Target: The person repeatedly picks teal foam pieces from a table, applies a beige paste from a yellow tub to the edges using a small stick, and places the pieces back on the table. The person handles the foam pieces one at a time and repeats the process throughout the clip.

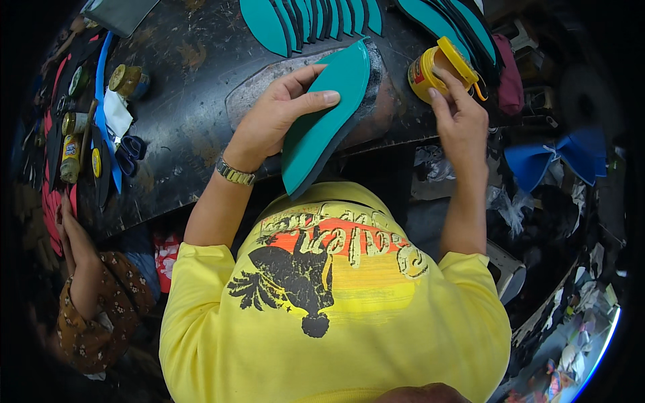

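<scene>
L hand [279,111] pinches teal sole [326,131] over near edge of tbl [195,87], dark rim facing R, prob. for easy reach; R hand [463,121] at mouth of yellow jar [421,77], can't tell if gripping.

Left hand [272,114] grips teal piece [339,101], thumb on top, held tilted over a worn board [252,94] on dark surface [195,87]; right hand [463,121] is at yellow tub [422,79], fingers by its mouth, exact contact unclear. Overlapping row of teal pieces [269,27] at far edge, dark-edged stack [433,20] beyond tub. Left side has glass jars [125,80], blue strip [101,94], white scrap [118,116], plus co-worker's arm [83,269] lower left; blue bow-shaped piece [531,163] sits right, off the surface, and wearer has yellow shirt [349,363], metal watch [235,174].
</scene>
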The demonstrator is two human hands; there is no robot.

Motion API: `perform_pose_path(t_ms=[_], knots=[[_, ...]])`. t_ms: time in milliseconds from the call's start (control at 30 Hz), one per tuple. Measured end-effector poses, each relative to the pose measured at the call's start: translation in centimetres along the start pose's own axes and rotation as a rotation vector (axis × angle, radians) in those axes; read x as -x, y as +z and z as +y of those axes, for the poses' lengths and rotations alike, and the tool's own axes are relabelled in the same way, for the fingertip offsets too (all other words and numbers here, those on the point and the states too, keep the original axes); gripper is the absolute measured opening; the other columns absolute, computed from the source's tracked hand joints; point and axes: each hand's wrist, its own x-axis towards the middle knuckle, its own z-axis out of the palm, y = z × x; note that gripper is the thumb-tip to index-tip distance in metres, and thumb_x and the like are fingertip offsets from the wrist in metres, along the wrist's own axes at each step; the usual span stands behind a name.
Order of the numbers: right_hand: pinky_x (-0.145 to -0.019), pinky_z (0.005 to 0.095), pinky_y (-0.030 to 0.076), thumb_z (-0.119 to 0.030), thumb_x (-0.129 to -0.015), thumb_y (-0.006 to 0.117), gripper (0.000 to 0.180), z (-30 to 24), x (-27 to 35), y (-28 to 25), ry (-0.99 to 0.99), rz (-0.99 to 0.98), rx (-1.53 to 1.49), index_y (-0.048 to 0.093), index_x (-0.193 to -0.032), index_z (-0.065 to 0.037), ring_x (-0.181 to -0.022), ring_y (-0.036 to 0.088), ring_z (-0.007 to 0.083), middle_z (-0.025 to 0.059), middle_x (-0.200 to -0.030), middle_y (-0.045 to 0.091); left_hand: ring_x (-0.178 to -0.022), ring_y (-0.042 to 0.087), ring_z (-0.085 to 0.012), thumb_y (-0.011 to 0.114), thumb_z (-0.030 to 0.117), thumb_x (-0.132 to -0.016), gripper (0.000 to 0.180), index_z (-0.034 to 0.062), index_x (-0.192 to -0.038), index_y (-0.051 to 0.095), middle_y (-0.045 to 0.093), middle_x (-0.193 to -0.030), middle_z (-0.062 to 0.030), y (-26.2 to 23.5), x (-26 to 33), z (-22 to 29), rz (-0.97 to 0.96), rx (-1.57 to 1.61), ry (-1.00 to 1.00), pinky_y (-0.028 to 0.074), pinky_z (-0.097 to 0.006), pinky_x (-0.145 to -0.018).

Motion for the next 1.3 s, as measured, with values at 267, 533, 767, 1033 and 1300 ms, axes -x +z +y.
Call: perform_pose_path(t_ms=[267,533,767,1033,1300], knots=[[-0.081,0.0477,0.052,-0.035,-0.09,0.066,0.051,0.8,-1.2,-1.7,0.231,-0.244,0.442,0.056,-0.134,-0.012,-0.086,0.068,0.0412,0.0238,-0.087,0.07,-0.093,0.066,-0.007,0.063,0.016,-0.096,0.044,0.0023,-0.136,0.051,0.066,-0.113,-0.0037,1.6,-1.0,-1.9,-0.057,0.01,-0.05,0.055,-0.021,-0.078],[-0.072,0.0487,0.052,-0.03,-0.091,0.064,0.05,-2.3,1.8,-2.5,0.251,-0.337,0.628,0.053,-0.136,-0.01,-0.078,0.068,0.0405,0.0207,-0.079,0.069,-0.097,0.065,-0.0073,0.062,0.017,-0.096,0.054,0.003,-0.145,0.043,0.065,-0.118,-0.005,1.3,-0.7,-1.7,-0.049,-0.051,-0.05,0.056,-0.022,-0.08],[-0.067,0.0259,0.047,0.005,-0.086,0.058,0.04,-3.2,2.3,-2.7,-0.083,-0.188,-0.386,0.066,-0.123,-0.004,-0.078,0.057,0.0128,0.0056,-0.106,0.058,-0.093,0.066,-0.0078,0.059,0.016,-0.096,0.061,0.004,-0.15,0.035,0.065,-0.117,-0.0062,1.7,-0.9,-1.5,-0.118,-0.016,-0.046,0.056,-0.021,-0.078],[-0.073,0.0187,0.045,0.015,-0.084,0.051,0.074,-1.4,1.7,4.0,-0.039,-0.319,-0.864,0.038,-0.152,-0.013,-0.079,0.048,0.0044,0.0015,-0.127,0.051,-0.092,0.066,-0.0084,0.058,0.017,-0.095,0.064,0.0051,-0.152,0.032,0.065,-0.115,-0.0063,1.5,-0.2,-1.1,-0.184,0.12,-0.073,0.055,-0.021,-0.079],[-0.08,0.0221,0.047,0.014,-0.083,0.058,0.087,-0.7,2.3,5.2,-0.257,-0.329,-0.772,0.024,-0.157,-0.016,-0.082,0.05,0.0072,0.0012,-0.155,0.039,-0.093,0.066,-0.0069,0.06,0.016,-0.095,0.059,0.0038,-0.149,0.038,0.065,-0.117,-0.0052,0.9,-0.5,-1.0,-0.197,0.206,-0.061,0.055,-0.021,-0.081]])
